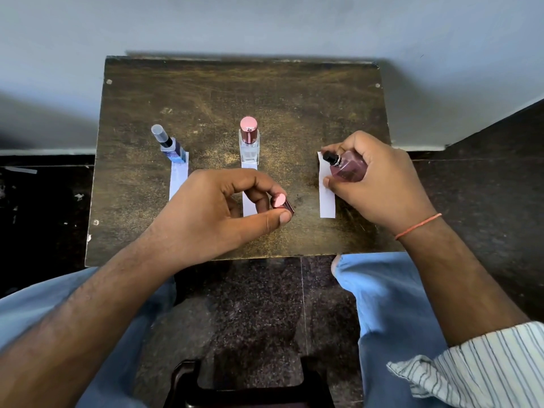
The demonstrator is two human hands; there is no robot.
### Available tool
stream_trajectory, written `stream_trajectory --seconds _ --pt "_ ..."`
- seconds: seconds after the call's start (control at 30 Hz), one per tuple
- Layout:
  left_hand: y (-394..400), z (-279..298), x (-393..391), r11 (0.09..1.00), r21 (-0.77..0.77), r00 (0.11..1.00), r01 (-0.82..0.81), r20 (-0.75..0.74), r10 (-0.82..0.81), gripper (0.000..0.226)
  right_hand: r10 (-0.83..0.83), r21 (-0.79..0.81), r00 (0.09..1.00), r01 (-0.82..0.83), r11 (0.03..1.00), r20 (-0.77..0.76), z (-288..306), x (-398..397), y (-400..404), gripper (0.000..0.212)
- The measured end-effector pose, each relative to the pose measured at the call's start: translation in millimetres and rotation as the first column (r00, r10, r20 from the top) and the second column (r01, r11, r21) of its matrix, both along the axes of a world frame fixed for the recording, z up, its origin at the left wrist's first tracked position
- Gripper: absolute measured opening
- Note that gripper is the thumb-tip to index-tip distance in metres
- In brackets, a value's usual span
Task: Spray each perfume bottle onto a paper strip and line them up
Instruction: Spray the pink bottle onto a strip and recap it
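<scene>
My right hand (379, 184) grips a pink perfume bottle (348, 166), tilted left, with its bare black nozzle over the top of the right paper strip (327, 198). My left hand (223, 207) pinches the bottle's pink cap (281, 203) between thumb and fingers, above the middle strip (249, 206). A clear bottle with a pink cap (249, 139) stands upright at the far end of the middle strip. A blue bottle with a clear cap (169, 144) stands at the far end of the left strip (178, 178).
The small dark wooden table (235, 92) stands against a pale wall. Dark stone floor lies around it. My knees in blue jeans frame the near edge, and a dark stool edge (247, 387) shows at the bottom.
</scene>
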State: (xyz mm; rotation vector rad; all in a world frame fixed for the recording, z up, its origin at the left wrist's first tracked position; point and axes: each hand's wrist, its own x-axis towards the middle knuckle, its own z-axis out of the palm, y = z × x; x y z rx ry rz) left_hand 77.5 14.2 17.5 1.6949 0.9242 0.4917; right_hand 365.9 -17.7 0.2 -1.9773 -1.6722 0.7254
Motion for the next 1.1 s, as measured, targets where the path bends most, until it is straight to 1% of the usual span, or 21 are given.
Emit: stream_trajectory --seconds 0.17,0.37,0.5,0.6,0.7,0.8,0.93,1.0,1.1 --pt "-0.8 0.4 1.9 1.0 0.006 1.0 -0.004 0.001 0.004 0.026 0.023 0.008 1.0 -0.023 1.0 -0.003 0.5 -1.0 1.4 0.03" --pt "-0.3 1.2 2.6 1.0 -0.002 1.0 -0.001 -0.006 0.0 0.023 0.032 0.009 0.999 -0.032 0.999 -0.032 2.1 0.4 2.7 0.032" --pt "0.6 1.6 2.5 1.0 -0.007 1.0 -0.006 -0.007 0.006 0.021 0.03 0.032 0.997 -0.028 0.999 -0.07 5.2 2.7 2.3 0.037" --pt "1.4 0.5 3.0 1.0 0.003 1.0 -0.02 0.005 0.019 0.023 0.031 0.042 0.996 -0.027 0.999 -0.088 8.3 3.0 1.0 0.045" --pt "1.1 -0.6 4.3 0.998 0.019 0.998 -0.06 0.006 0.06 0.021 0.014 0.082 0.996 -0.007 0.997 -0.09 11.2 4.3 -1.4 0.041" --pt "0.7 -0.4 6.1 0.993 0.039 0.993 -0.113 0.043 0.111 0.021 0.099 0.092 0.989 -0.089 0.992 -0.112 15.9 -1.9 -5.5 0.039" --pt "0.2 0.1 10.6 0.981 0.015 0.975 -0.193 0.113 0.19 0.026 0.256 0.101 0.963 -0.248 0.964 -0.083 16.4 -17.7 -10.7 0.031" --pt "0.3 -0.5 12.6 0.977 0.005 0.971 -0.212 0.116 0.21 0.026 0.291 0.089 0.953 -0.283 0.955 -0.087 15.5 -22.0 -11.6 0.029" --pt "0.6 -1.4 14.5 0.976 -0.007 0.971 -0.216 0.107 0.216 0.024 0.297 0.09 0.951 -0.289 0.953 -0.088 15.7 -24.0 -12.0 0.029"
